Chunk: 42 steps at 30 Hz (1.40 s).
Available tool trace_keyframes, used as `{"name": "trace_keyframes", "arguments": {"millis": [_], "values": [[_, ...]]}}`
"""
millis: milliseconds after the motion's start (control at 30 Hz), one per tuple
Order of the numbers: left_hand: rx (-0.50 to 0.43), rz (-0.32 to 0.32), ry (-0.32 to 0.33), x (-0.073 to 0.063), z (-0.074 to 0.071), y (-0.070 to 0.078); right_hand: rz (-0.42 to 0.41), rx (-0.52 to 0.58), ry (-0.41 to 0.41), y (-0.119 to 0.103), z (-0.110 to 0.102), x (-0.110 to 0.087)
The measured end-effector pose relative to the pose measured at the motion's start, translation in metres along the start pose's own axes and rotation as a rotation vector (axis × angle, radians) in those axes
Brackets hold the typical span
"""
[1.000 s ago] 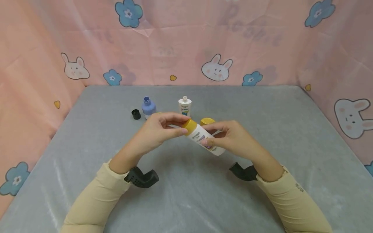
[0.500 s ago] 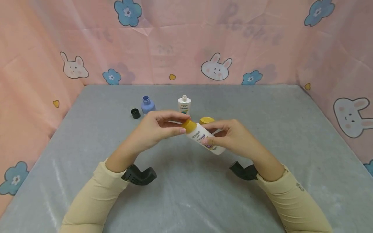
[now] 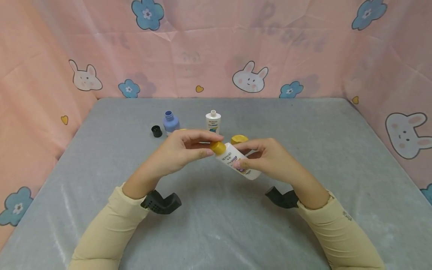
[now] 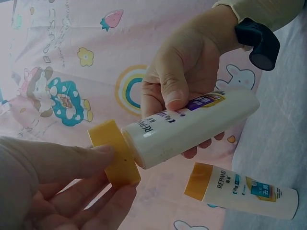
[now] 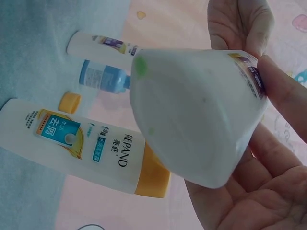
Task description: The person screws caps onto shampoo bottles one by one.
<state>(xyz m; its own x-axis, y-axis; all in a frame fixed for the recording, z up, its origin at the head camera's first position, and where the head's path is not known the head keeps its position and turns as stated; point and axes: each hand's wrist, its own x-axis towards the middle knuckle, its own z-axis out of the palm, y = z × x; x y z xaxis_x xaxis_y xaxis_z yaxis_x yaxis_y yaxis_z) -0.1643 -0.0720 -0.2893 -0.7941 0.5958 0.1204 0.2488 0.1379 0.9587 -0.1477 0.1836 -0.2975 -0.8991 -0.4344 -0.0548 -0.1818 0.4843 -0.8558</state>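
Forearms (image 3: 141, 183) in cream sleeves (image 3: 341, 236) extend from left and right over the grey table (image 3: 216, 232), converging near its middle; dark wrist devices (image 3: 163, 202) sit at both cuffs. Left hand (image 3: 183, 150) is gripping: thumb and fingers pinch the yellow cap (image 3: 218, 147). Right hand (image 3: 270, 161) is gripping: its thumb lies on the front of the white bottle (image 3: 227, 156), by the purple label, with fingers behind the body. The bottle is held off the table between the two hands, tilted, cap end toward the left hand and base toward the right. In the left wrist view the cap sits askew at the bottle's top; whether it is fully free cannot be told. Contents of the held bottle cannot be seen. Behind the right hand stands an upright capped bottle (image 4: 252, 194), white with a teal label and yellow top. Farther back stand an uncapped white bottle (image 3: 213, 122), narrow neck exposed, and a smaller blue bottle (image 3: 171, 123), mouth uncovered; their contents are not visible. Beside the blue bottle lie a loose yellow cap (image 5: 70, 102) and a black cap (image 3: 156, 131), hollow side showing.
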Motion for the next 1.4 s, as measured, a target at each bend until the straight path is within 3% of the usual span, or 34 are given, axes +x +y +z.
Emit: {"name": "trace_keyframes", "arguments": {"millis": [133, 367, 533, 967, 1400], "values": [[0.021, -0.01, 0.036, -0.002, -0.001, 0.003, 0.007, 0.005, 0.0, -0.001, 0.0, 0.0], [0.073, -0.223, 0.237, -0.003, 0.001, 0.008, 0.017, 0.006, 0.011, -0.003, -0.001, 0.001], [0.146, -0.267, 0.301, -0.004, 0.007, 0.008, 0.013, -0.01, 0.018, -0.003, 0.0, 0.001], [0.218, -0.172, 0.272, -0.001, 0.012, 0.006, 0.022, 0.003, 0.002, 0.0, 0.001, 0.002], [0.058, -0.094, 0.139, -0.003, 0.008, 0.005, 0.02, -0.002, 0.002, 0.001, 0.0, 0.002]]}}
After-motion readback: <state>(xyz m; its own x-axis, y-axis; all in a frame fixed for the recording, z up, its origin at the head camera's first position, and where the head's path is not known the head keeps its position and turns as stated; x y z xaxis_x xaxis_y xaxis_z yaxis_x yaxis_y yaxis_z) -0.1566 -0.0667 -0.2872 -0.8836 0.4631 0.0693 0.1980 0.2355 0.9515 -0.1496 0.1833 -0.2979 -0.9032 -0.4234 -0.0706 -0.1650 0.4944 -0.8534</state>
